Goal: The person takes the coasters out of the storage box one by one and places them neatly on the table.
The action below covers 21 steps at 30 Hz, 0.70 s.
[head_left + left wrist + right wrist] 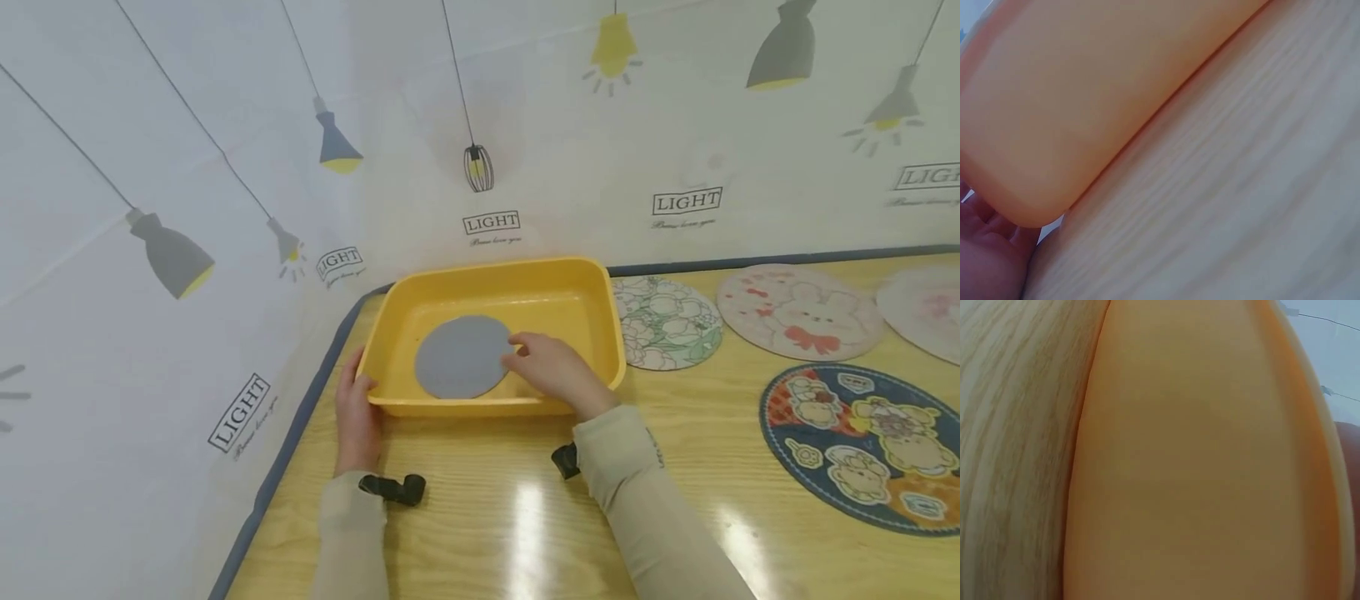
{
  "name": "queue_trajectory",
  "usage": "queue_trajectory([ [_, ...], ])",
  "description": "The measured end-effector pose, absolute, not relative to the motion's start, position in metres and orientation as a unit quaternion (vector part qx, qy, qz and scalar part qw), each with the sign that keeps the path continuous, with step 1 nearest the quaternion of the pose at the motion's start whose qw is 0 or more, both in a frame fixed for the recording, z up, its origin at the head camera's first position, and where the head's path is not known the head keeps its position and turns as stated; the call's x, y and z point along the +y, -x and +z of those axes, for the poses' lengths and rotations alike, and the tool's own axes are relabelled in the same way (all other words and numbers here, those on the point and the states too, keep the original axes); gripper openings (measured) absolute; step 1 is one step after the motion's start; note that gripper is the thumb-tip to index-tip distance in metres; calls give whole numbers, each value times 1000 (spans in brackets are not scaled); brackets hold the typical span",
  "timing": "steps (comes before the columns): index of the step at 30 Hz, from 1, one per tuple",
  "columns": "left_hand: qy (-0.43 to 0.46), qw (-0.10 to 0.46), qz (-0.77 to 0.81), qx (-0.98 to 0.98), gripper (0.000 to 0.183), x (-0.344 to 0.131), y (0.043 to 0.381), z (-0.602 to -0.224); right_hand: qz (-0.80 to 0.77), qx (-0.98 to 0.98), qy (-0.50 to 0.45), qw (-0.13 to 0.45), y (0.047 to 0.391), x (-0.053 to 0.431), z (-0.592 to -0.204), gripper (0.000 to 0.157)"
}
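Note:
In the head view a yellow plastic tray (491, 408) sits on the wooden table, with a plain grey round mat (459, 360) inside it. My left hand (358, 417) grips the tray's near left corner, thumb at the rim and fingers along the outer side. The left wrist view shows that hand (991, 244) against the tray's rounded corner. Reaching over the front rim, my right hand (551, 367) pinches the mat's right edge between thumb and fingers. In the right wrist view the tray's outer wall (1185, 450) fills the middle and hides the fingers.
Right of the tray lie a tulip-patterned round mat (663, 325), a pink rabbit mat (802, 312) and a pale mat (926, 308). A dark blue cartoon mat (862, 450) lies nearer. A lamp-printed white sheet (570, 183) stands behind the table and along its left side.

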<state>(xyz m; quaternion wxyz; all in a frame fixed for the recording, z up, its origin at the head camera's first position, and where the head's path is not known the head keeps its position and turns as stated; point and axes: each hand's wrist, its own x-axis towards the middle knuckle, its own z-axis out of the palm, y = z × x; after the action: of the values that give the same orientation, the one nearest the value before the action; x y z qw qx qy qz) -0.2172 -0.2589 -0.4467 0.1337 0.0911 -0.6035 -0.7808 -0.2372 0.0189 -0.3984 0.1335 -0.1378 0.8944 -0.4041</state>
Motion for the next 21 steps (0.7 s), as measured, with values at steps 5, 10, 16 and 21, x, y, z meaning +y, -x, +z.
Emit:
queue_trajectory([
  [5, -90, 138, -779, -605, 55, -257, 219, -448, -365, 909, 163, 120, 238, 18, -400, 50],
  [10, -77, 140, -779, -606, 56, -259, 219, -446, -303, 927, 182, 124, 235, 13, -401, 49],
  [16, -78, 145, -765, -623, 56, -260, 218, -448, -265, 928, 214, 149, 235, 7, -400, 50],
  [21, -81, 149, -763, -623, 56, -262, 217, -449, -285, 917, 222, 168, 233, 1, -400, 50],
])
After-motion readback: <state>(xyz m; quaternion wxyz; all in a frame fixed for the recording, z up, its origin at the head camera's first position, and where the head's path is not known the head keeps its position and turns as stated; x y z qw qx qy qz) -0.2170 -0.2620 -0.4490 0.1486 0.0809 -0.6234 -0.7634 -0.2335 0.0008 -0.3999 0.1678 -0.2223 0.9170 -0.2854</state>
